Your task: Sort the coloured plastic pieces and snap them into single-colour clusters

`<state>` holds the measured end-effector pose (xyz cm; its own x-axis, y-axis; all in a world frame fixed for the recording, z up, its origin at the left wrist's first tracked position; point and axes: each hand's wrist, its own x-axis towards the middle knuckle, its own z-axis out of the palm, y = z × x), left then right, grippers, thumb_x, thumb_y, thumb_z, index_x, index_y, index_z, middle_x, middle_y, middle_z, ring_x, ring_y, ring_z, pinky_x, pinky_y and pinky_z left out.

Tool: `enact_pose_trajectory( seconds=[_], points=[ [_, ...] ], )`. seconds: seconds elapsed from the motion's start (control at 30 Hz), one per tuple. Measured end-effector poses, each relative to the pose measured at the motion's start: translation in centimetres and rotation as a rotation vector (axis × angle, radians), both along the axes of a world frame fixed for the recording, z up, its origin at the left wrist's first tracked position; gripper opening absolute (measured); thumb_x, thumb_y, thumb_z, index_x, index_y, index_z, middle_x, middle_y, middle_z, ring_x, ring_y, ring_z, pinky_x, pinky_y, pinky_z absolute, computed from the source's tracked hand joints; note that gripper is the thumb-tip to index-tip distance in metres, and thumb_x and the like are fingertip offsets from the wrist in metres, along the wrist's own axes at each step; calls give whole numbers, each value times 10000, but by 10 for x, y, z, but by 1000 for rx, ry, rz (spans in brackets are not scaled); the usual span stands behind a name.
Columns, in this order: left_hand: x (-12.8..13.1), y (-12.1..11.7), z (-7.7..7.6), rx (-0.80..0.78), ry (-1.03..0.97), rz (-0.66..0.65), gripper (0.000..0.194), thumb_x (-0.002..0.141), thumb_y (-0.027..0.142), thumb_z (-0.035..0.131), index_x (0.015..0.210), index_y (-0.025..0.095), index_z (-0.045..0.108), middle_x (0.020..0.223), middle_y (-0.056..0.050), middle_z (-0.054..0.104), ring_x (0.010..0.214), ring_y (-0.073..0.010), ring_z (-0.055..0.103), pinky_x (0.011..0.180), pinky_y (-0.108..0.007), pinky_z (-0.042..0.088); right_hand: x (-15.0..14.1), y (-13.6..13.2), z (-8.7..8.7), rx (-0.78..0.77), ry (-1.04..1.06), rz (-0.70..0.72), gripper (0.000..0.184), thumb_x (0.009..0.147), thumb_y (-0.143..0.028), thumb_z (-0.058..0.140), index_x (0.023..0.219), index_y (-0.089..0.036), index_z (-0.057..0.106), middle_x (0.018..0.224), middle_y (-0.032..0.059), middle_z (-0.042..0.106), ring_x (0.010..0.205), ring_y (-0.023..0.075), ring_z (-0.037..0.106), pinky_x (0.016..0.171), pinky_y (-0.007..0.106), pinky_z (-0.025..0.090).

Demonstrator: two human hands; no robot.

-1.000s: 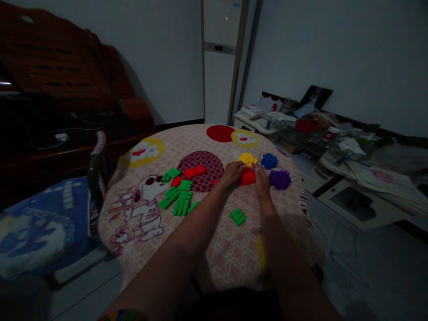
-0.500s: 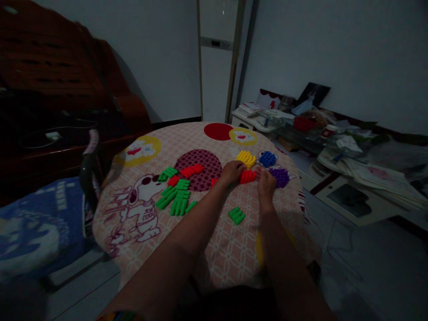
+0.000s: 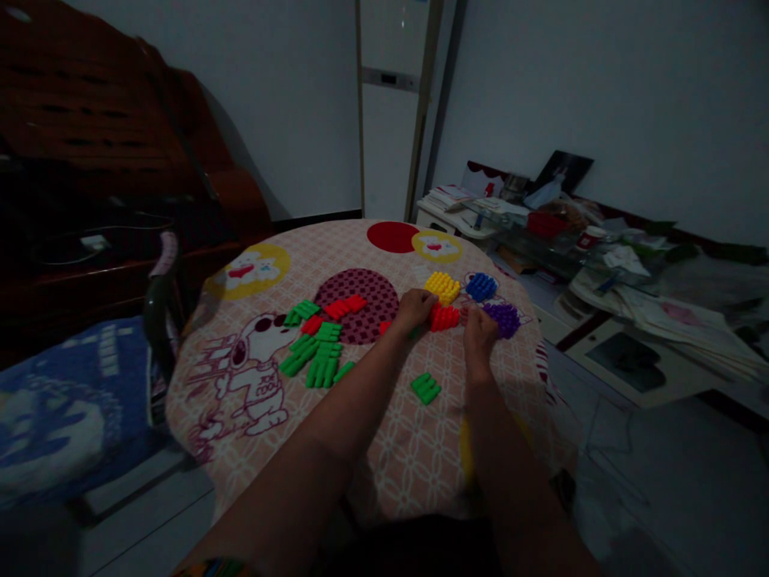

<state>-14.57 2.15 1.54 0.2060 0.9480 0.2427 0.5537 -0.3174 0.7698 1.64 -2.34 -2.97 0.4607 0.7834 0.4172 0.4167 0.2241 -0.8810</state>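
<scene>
Between my hands lies a group of red ridged plastic blocks [image 3: 444,318] on the tablecloth. My left hand [image 3: 416,309] is closed at its left end, fingertips pressed against the red. At its right end my right hand [image 3: 479,330] is curled shut with its fingers against the blocks; its inner fingers are partly hidden. Just behind stand yellow blocks [image 3: 443,287] and blue blocks [image 3: 481,286]. Purple blocks [image 3: 503,319] sit right beside my right hand. A single green piece [image 3: 426,388] lies nearer to me, between my forearms.
Several green blocks [image 3: 323,357] and red pieces [image 3: 344,306] are scattered left of my left forearm. The round table has a patterned cloth [image 3: 414,457]. A chair with a blue cushion [image 3: 102,401] stands at left, a cluttered low cabinet [image 3: 601,320] at right.
Hardly anything differs. Both hands stay at the two ends of the red blocks, with only a very slight shift of the fingers.
</scene>
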Motion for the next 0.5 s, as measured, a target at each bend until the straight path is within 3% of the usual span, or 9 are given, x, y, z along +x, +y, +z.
enact_pose_trajectory(
  seconds=[0.5],
  points=[
    [2, -3, -1, -14, 31, -77, 300, 881, 257, 520, 781, 105, 758, 689, -14, 672, 696, -140, 568, 662, -232, 421, -9, -10, 15, -35, -113, 18, 519, 911, -538, 398, 787, -164, 735, 699, 69, 700, 716, 221, 593, 708, 316, 449]
  ],
)
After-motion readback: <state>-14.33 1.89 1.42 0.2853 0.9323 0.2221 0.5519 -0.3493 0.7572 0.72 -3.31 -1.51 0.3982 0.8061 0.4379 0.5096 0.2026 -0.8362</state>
